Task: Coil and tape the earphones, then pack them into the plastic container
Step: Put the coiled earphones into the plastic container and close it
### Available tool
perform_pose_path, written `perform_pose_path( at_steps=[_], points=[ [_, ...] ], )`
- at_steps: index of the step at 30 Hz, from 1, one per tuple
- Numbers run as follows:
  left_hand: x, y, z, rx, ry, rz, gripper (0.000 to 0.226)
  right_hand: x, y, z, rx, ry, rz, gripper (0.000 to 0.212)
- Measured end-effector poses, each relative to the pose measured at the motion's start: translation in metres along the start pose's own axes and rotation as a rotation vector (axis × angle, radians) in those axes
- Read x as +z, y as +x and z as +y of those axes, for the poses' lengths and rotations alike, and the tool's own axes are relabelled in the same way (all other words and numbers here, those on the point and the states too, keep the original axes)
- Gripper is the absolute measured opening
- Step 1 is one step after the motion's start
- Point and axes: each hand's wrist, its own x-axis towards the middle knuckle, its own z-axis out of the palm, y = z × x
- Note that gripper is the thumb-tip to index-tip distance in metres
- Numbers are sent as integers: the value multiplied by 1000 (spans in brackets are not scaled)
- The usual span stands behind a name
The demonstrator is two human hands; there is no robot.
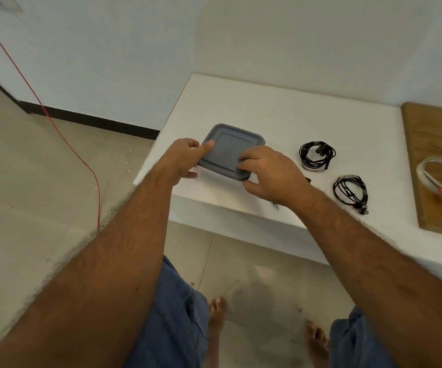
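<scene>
Both hands gripped the plastic container (228, 150) at the table (281, 115) corner: left hand (181, 159) clasped its left edge, right hand (266, 175) fingers pressed the lid's near-right corner, prob. to pry/seat it. Two coiled earphones (317, 155) lay nearby w/ tape roll (439, 173).

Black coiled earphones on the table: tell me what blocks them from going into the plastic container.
The grey lid still covers the plastic container, with the left hand and right hand gripping its edges. Both coiled earphones lie outside.
</scene>
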Motion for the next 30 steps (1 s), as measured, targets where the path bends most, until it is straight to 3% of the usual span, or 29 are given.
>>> perform_pose_path(
  at_steps=[2,5,9,13,21,30],
  points=[
    [-3,-9,-5,-58,-4,-110,74,6,1,-4,-11,-2,47,17],
    [-2,-18,-11,-46,7,-209,79,12,2,-9,-17,4,72,15],
    [13,-24,-13,49,13,-138,97,11,4,-12,-7,-2,60,18],
    [24,-22,-17,127,-2,-44,99,13,5,-15,1,7,60,33],
    [19,-18,-19,20,-61,-157,124,15,7,-12,7,-38,-5,30],
    [27,-25,-14,-2,-116,-149,111,24,7,-16,-12,-34,36,21]
  ],
)
